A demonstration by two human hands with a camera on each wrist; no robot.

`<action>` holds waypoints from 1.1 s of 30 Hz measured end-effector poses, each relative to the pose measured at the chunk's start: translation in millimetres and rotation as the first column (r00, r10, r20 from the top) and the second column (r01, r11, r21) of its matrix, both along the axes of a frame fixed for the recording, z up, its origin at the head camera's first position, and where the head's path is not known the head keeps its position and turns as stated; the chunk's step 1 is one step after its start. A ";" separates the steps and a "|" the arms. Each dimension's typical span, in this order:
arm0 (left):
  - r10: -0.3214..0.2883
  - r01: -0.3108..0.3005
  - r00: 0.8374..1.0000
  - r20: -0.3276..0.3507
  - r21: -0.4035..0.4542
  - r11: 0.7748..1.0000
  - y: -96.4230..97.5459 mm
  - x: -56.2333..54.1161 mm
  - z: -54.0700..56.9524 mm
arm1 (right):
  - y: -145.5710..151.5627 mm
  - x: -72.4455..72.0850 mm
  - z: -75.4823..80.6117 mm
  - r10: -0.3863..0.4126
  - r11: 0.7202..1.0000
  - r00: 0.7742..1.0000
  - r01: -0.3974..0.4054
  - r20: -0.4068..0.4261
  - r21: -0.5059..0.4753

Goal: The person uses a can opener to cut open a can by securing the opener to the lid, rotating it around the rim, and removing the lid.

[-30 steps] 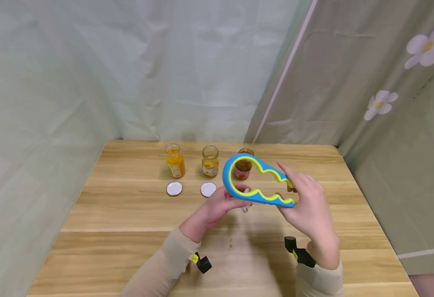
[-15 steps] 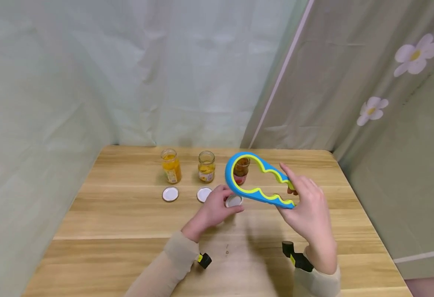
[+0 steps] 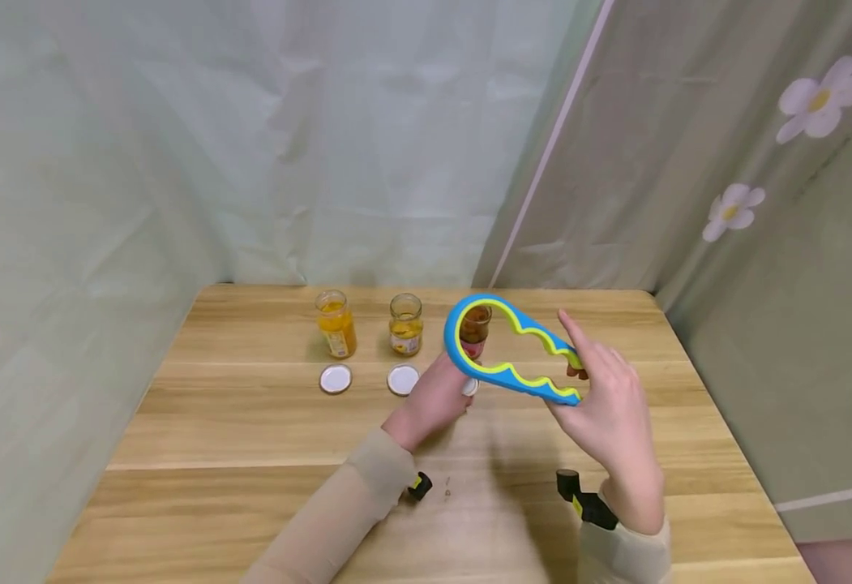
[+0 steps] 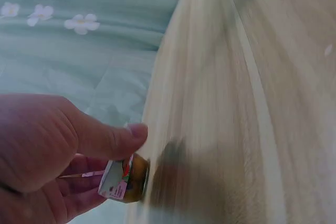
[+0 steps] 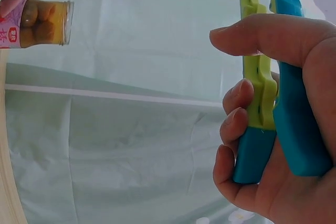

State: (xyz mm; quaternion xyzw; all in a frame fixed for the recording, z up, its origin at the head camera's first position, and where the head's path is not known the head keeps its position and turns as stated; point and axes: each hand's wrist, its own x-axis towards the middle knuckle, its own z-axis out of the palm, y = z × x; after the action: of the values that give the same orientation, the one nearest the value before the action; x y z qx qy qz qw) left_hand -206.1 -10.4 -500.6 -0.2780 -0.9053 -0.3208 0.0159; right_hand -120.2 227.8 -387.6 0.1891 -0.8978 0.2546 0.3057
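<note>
My left hand [image 3: 433, 399] holds a white jar lid [image 3: 471, 387] just in front of a jar of dark fruit [image 3: 475, 326]. The jar has a pink and red label, and its glass mouth is uncovered in the right wrist view. In the left wrist view, the thumb and fingers overlap that jar, and the lid shows only as a thin edge [image 4: 86, 174] between them. My right hand [image 3: 608, 405] grips a blue and yellow jar opener [image 3: 502, 376] by its handles, raised over the table. Seen from the head, the opener's loop frames the dark fruit jar.
Two more uncovered jars stand in line to the left, one with orange contents [image 3: 338, 331] and one with yellow fruit [image 3: 406, 328]. White lids lie before them, the left lid [image 3: 335, 379] and the middle lid [image 3: 403, 380]. Curtains [image 3: 396, 162] hang behind the wooden table [image 3: 250, 487].
My left hand has turned over with the lid, first drawing it back left, then reaching forward toward the dark fruit jar. The right hand keeps the opener nearly still; its index finger has lifted slightly.
</note>
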 end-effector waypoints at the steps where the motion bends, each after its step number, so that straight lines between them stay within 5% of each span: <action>1: 0.006 -0.007 1.000 -0.009 -0.020 1.000 1.2 -0.7 1.0 | 0.3 -0.2 0.9 0.000 1.000 1.000 0.000 0.000 0.002; 7: 0.025 -0.029 0.998 -0.057 -0.076 0.997 3.7 -1.8 6.5 | 0.7 -1.4 4.8 -0.002 1.000 1.000 0.002 0.002 0.005; 16: 0.027 -0.030 0.999 -0.034 -0.099 0.995 4.9 -2.9 -2.8 | 0.8 1.3 4.0 -0.025 1.000 0.999 0.025 0.036 0.008; 27: 0.056 -0.055 0.995 0.079 -0.016 0.998 7.1 -0.1 -14.0 | 2.4 3.8 0.3 -0.015 1.000 0.999 0.014 0.041 0.027; 33: 0.055 -0.056 0.997 0.047 0.019 0.998 10.2 -2.2 -16.1 | 4.5 4.1 2.0 -0.027 0.999 0.999 0.026 0.035 0.026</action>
State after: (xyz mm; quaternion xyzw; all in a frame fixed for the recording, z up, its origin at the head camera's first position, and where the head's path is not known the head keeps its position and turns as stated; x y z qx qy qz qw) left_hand -208.3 -0.3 -516.6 -0.2450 -0.9095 -0.3356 0.0067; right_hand -116.1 232.3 -385.6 0.1764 -0.9086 0.2423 0.2909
